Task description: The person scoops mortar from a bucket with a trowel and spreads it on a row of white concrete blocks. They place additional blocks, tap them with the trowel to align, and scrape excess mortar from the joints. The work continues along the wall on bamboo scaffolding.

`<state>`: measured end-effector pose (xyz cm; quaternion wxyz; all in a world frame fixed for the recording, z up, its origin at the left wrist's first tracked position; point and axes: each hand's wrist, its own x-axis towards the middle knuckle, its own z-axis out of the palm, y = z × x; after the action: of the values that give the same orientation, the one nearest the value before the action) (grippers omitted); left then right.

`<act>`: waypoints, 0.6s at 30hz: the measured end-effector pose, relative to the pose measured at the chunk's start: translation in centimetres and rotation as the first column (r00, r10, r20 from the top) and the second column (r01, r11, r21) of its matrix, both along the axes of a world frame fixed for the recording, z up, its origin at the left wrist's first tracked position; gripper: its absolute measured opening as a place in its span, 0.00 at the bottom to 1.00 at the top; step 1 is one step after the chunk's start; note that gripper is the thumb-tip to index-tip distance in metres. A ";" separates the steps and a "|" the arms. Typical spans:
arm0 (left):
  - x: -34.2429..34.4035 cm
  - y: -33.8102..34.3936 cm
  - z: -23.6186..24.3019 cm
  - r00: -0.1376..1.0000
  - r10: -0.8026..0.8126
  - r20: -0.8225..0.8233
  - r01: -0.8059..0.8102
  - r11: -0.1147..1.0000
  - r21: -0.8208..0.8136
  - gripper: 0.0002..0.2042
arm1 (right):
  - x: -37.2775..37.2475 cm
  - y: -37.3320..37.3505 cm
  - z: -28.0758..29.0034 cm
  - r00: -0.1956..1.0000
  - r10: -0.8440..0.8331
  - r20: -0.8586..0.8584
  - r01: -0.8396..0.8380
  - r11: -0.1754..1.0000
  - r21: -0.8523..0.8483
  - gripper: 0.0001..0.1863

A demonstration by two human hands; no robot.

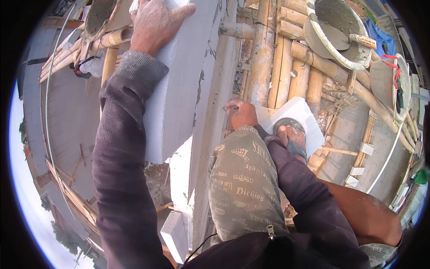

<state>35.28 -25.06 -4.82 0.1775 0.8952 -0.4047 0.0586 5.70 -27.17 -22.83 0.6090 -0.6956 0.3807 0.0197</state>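
At the top left my left hand (159,22) grips a white lightweight block (172,98), its thumb spread across the top and its fingertips partly cut off by the picture's edge. The block stands in line with a grey, mortar-smeared wall face (209,85). My right hand (242,114) is closed beside my knee, near the wall's ledge. A small dark tip shows at its fingers, too small to name. Close to this hand my sandalled foot (293,141) rests on another white block (309,119), which lies on the bamboo.
Bamboo poles (262,58) form a scaffold platform to the right of the wall. A mortar bucket (313,42) holds an orange-handled trowel (363,41); another bucket (383,87) has a red strap. One more bucket (97,19) stands at upper left. The ground drops away below.
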 end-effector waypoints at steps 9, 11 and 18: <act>-1.6 -0.4 0.7 0.992 0.096 0.085 -0.097 0.995 0.015 0.46 | -0.6 -20.5 21.4 0.644 0.632 -0.430 -0.761 0.475 -0.442 0.05; -2.0 -0.5 1.3 0.991 0.119 0.062 -0.123 0.989 0.081 0.46 | -2.1 -22.9 27.2 0.641 0.634 -0.433 -0.754 0.416 -0.508 0.05; -2.4 -2.5 2.2 0.984 0.117 0.135 -0.148 0.956 0.252 0.40 | -4.3 -24.0 29.8 0.863 0.495 -0.101 -0.491 0.774 -0.401 0.09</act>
<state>32.87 -27.52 -2.66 0.0296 0.9307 -0.3577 0.0696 1.44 -51.16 7.01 0.4232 -0.8835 0.1776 0.0938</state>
